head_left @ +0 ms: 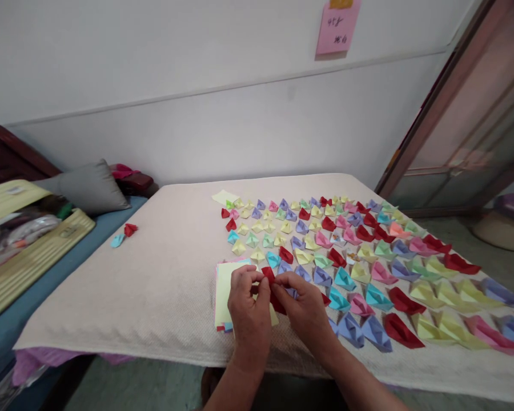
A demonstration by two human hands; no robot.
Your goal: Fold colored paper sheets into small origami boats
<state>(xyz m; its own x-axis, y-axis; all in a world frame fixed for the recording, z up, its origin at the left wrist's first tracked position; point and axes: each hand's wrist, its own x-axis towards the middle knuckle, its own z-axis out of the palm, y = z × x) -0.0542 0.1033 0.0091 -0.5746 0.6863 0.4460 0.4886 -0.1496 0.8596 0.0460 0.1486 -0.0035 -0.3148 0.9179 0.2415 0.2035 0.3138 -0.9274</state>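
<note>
Between my two hands is a piece of red folded paper (267,274), partly hidden by the fingers. My left hand (249,297) pinches its left side between thumb and fingertips. On the other side my right hand (302,299) grips it, also with thumb and fingers together. Both hands are above a stack of square coloured paper (223,291), pale yellow on top with red and blue edges showing beneath. Rows of folded paper boats (345,278) in red, yellow, blue, pink and green spread to the right of my hands.
A cream cloth covers the table (175,251). At its left lie a small red folded paper (130,229) and a light blue one (117,241). A pale sheet (225,197) lies at the back. A grey cushion (89,188) rests beyond the left edge; a pink note (337,27) hangs on the wall.
</note>
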